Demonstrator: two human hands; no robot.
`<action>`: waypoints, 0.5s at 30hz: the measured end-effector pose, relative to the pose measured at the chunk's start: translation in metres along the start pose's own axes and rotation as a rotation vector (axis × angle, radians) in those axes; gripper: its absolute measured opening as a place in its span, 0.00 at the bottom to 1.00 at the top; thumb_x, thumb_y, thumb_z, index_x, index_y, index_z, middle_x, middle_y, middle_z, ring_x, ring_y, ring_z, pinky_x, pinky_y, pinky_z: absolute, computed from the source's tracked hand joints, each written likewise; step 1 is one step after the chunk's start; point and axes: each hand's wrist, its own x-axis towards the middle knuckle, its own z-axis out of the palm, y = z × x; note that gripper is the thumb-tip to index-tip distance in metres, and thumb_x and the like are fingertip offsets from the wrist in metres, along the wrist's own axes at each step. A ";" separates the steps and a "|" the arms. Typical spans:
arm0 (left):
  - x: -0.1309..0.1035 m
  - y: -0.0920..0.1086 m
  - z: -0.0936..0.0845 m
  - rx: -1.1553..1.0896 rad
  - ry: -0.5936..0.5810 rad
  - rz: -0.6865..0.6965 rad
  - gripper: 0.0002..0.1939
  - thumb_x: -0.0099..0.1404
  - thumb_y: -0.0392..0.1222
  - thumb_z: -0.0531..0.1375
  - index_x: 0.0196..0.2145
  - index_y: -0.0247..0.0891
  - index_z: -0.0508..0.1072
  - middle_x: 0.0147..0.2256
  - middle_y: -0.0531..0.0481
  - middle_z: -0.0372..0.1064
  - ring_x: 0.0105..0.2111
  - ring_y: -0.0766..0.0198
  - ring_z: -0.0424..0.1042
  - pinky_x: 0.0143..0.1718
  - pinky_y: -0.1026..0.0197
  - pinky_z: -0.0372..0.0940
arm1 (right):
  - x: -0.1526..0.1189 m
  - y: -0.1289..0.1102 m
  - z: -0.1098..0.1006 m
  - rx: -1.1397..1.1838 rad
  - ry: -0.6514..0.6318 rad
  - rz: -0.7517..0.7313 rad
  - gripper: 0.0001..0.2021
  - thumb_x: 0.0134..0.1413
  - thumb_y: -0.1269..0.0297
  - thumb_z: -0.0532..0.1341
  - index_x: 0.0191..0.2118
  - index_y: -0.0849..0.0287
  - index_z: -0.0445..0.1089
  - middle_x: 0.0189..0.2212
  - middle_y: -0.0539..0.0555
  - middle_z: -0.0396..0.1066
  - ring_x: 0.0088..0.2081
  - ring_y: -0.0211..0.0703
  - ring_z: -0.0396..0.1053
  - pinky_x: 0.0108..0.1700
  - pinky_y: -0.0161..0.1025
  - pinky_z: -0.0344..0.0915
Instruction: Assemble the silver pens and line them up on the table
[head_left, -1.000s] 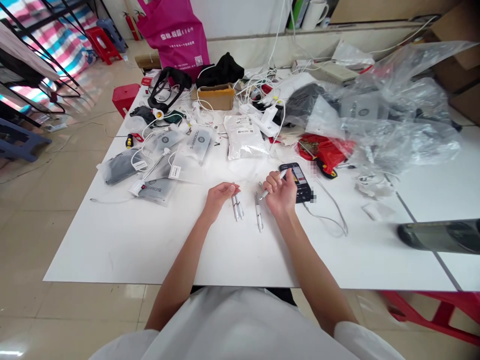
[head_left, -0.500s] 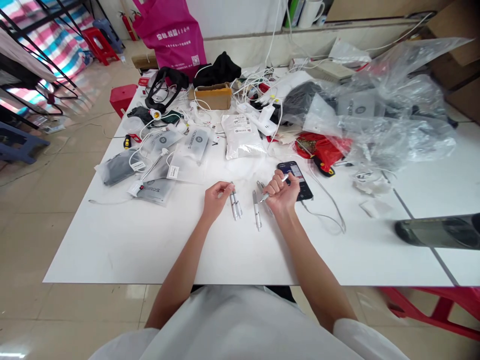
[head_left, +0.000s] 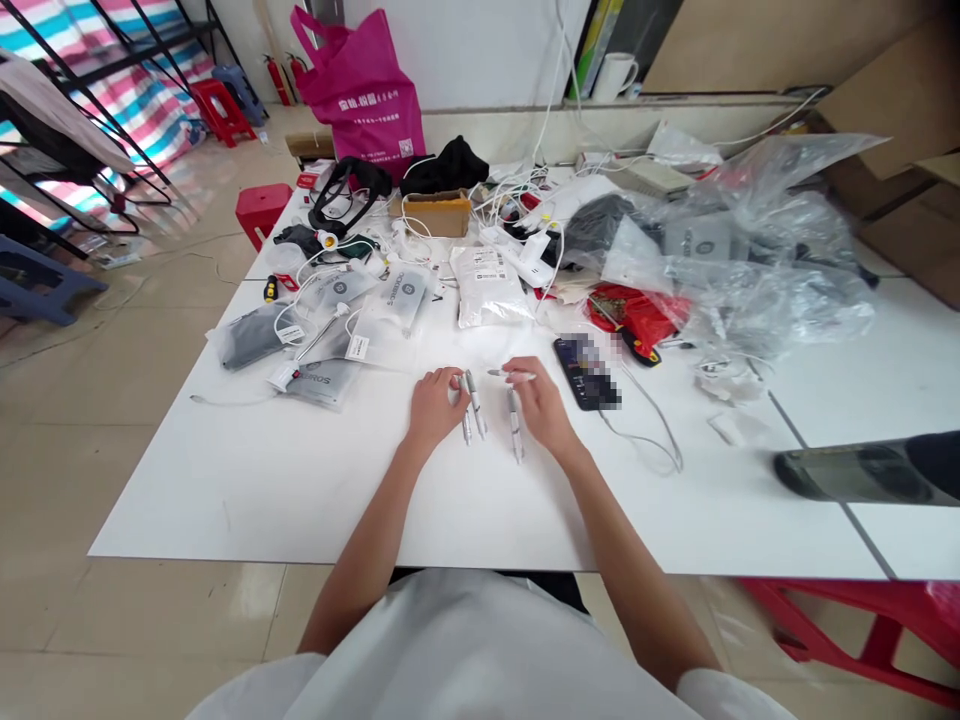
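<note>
My left hand (head_left: 435,408) is curled at the upper end of a silver-and-white pen (head_left: 467,430), its thumb and fingertips closed around that end. Another pen (head_left: 475,402) lies tilted right beside it, close to the thumb. Between thumb and fingers, my right hand (head_left: 541,405) holds a white-and-grey pen (head_left: 517,375) roughly level, pointing left, just above the table. Below the right fingers a further pen (head_left: 515,428) lies lengthwise on the white table (head_left: 315,500), apart from the left pair.
Right of my right hand lies a phone (head_left: 586,372) with a cable plugged in. Bagged pouches (head_left: 322,380) are at the left, a white package (head_left: 489,288) at centre back. Clear plastic bags (head_left: 780,270) and a dark bottle (head_left: 862,470) occupy the right.
My right hand has moved left, off the phone, and its pen has turned from upright-slanted to nearly level. The pens by my left hand have spread slightly apart. The view has shifted a little.
</note>
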 end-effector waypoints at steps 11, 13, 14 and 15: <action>-0.002 0.008 -0.003 0.057 -0.056 -0.098 0.14 0.65 0.40 0.64 0.49 0.42 0.75 0.39 0.44 0.78 0.45 0.47 0.74 0.49 0.49 0.63 | -0.049 0.004 0.014 -0.750 -0.415 -0.298 0.29 0.60 0.74 0.59 0.67 0.56 0.67 0.66 0.63 0.67 0.67 0.63 0.61 0.66 0.64 0.65; -0.002 0.007 -0.005 0.036 -0.058 -0.113 0.12 0.64 0.41 0.65 0.46 0.42 0.77 0.39 0.45 0.78 0.43 0.49 0.75 0.48 0.51 0.64 | -0.045 0.000 0.013 -0.790 -0.442 -0.339 0.29 0.58 0.76 0.59 0.65 0.57 0.68 0.65 0.63 0.68 0.69 0.63 0.59 0.66 0.63 0.65; -0.001 0.005 -0.007 0.011 -0.056 -0.123 0.11 0.63 0.41 0.66 0.45 0.43 0.77 0.39 0.45 0.79 0.42 0.50 0.75 0.47 0.51 0.65 | -0.043 -0.002 0.013 -0.801 -0.457 -0.361 0.28 0.58 0.77 0.59 0.65 0.58 0.69 0.64 0.63 0.68 0.68 0.62 0.60 0.65 0.62 0.65; -0.001 0.004 -0.009 -0.031 -0.055 -0.140 0.11 0.62 0.40 0.66 0.43 0.43 0.78 0.39 0.46 0.79 0.41 0.51 0.76 0.46 0.52 0.65 | -0.041 -0.003 0.013 -0.806 -0.472 -0.381 0.28 0.59 0.78 0.58 0.64 0.58 0.69 0.64 0.63 0.68 0.68 0.61 0.60 0.64 0.61 0.66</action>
